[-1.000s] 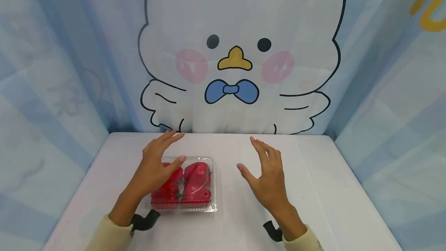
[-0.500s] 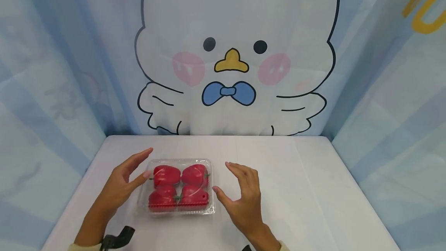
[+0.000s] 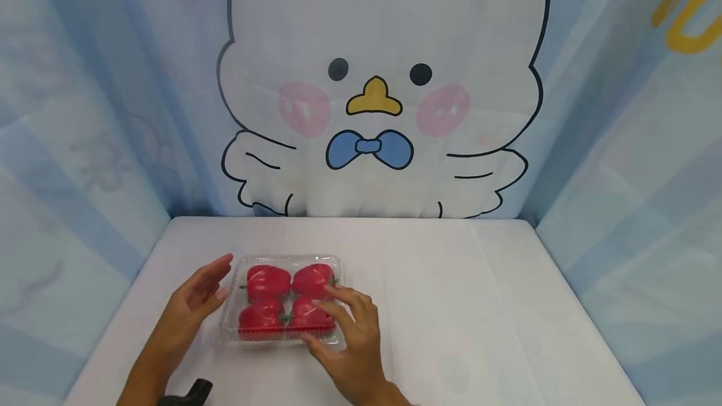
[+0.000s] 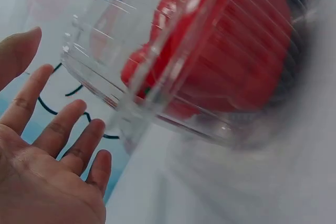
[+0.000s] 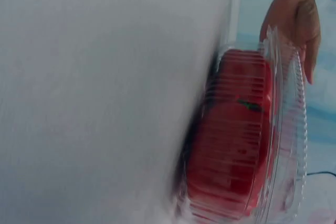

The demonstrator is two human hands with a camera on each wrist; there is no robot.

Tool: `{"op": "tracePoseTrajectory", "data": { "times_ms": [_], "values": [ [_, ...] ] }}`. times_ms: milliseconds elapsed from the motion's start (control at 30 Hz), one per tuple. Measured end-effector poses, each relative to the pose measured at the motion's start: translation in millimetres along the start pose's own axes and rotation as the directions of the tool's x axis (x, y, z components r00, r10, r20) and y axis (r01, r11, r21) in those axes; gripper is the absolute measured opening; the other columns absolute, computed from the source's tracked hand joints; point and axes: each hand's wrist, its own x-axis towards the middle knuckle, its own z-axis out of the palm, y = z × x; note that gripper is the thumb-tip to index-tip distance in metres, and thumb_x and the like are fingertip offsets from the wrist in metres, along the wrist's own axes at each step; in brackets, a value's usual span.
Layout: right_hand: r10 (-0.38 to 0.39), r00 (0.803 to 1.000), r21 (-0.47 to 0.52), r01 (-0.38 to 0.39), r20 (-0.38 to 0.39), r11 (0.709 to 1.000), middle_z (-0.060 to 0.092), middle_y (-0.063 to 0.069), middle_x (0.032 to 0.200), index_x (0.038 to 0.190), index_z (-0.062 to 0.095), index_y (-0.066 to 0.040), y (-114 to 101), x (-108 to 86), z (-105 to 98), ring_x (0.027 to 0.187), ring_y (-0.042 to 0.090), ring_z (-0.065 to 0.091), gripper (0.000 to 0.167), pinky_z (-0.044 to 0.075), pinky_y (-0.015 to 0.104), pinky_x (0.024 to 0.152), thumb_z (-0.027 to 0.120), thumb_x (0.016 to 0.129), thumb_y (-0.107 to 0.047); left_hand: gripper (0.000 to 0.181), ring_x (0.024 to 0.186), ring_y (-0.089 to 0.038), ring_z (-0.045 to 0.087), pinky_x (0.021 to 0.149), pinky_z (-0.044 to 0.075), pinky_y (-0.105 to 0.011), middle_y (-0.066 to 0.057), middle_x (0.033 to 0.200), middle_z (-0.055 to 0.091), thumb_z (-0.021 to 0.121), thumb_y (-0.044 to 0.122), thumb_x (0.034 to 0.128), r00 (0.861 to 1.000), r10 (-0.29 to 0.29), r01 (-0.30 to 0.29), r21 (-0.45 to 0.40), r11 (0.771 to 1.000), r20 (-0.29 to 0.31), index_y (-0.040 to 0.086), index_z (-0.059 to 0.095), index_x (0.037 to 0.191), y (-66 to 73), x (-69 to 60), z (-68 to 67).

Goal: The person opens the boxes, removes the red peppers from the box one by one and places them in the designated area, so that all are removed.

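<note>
Your right hand (image 3: 358, 346) is now shifting over the rectangular clear-plastic box (image 3: 293, 260), grip unclear. Beside the box, your left hand (image 3: 183, 309) is gripping nothing.

"Where does room open up?"

"To the right: a broad stretch of white table (image 3: 479, 312) lies beyond the right hand (image 3: 355, 338). Another strip runs between the clear container (image 3: 291, 260) and the printed backdrop (image 3: 383, 187)."

"And the obstacles?"

"The left hand (image 3: 188, 311) stands just beside the container's left side — scant passage there. The right hand crosses its near right corner — contact cannot be told."
</note>
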Motion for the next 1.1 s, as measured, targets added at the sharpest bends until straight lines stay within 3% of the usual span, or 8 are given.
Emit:
{"op": "tracePoseTrajectory", "data": {
  "times_ms": [200, 500, 667, 933, 1100],
  "values": [
    [-0.039, 0.997, 0.006, 0.039, 0.065, 0.999, 0.063, -0.001, 0.146, 0.115, 0.076, -0.025, -10.3, -4.4, 16.3, 0.135, 0.018, 0.054, 0.041, 0.050, 0.044, 0.103, 0.095, 0.078, -0.026, 0.066, 0.141, 0.009, 0.044, 0.104, 0.045, -0.005, -0.008, 0.174, 0.032, 0.064, 0.026, 0.1080, 0.998, -0.066, 0.064, -0.112, 0.992, -0.016, 0.019, 0.034, 0.167, -16.6, -3.5, 4.4],
    [-0.026, 0.987, -0.051, 0.034, 0.160, 0.998, 0.062, -0.004, 0.148, 0.098, 0.082, -0.026, -17.4, -6.7, 32.3, 0.140, 0.020, 0.053, 0.029, 0.047, 0.047, 0.107, 0.098, 0.075, -0.029, 0.064, 0.130, 0.019, 0.053, 0.103, 0.047, -0.007, -0.006, 0.175, 0.029, 0.059, 0.024, 0.1105, 0.990, -0.143, 0.133, -0.290, 0.948, -0.013, 0.018, 0.031, 0.167, -30.1, -8.9, 10.9],
    [-0.003, 0.980, -0.118, 0.027, 0.201, 0.993, 0.064, -0.005, 0.145, 0.094, 0.083, -0.027, -18.8, -7.6, 37.7, 0.141, 0.019, 0.053, 0.027, 0.046, 0.048, 0.111, 0.099, 0.073, -0.031, 0.064, 0.130, 0.021, 0.051, 0.104, 0.046, -0.007, -0.001, 0.176, 0.029, 0.060, 0.029, 0.1101, 0.984, -0.177, 0.165, -0.304, 0.938, -0.014, 0.022, 0.032, 0.167, -33.4, -10.7, 12.8],
    [0.008, 0.975, -0.194, 0.036, 0.220, 0.980, 0.070, -0.001, 0.138, 0.086, 0.084, -0.027, -17.3, -8.2, 46.0, 0.135, 0.020, 0.059, 0.021, 0.047, 0.053, 0.112, 0.100, 0.073, -0.029, 0.064, 0.128, 0.022, 0.050, 0.105, 0.046, -0.010, -0.002, 0.176, 0.028, 0.060, 0.030, 0.1101, 0.984, -0.174, 0.161, -0.300, 0.940, -0.019, 0.021, 0.033, 0.167, -35.3, -12.4, 14.3],
    [0.009, 0.973, -0.204, 0.040, 0.232, 0.978, 0.073, -0.001, 0.132, 0.083, 0.084, -0.026, -15.8, -8.6, 50.3, 0.131, 0.019, 0.062, 0.016, 0.050, 0.051, 0.111, 0.098, 0.075, -0.025, 0.065, 0.142, 0.011, 0.045, 0.106, 0.046, -0.012, 0.001, 0.177, 0.028, 0.061, 0.034, 0.1095, 0.978, -0.207, 0.191, -0.312, 0.931, -0.019, 0.026, 0.032, 0.167, -33.7, -11.6, 15.2]
  ]
}}
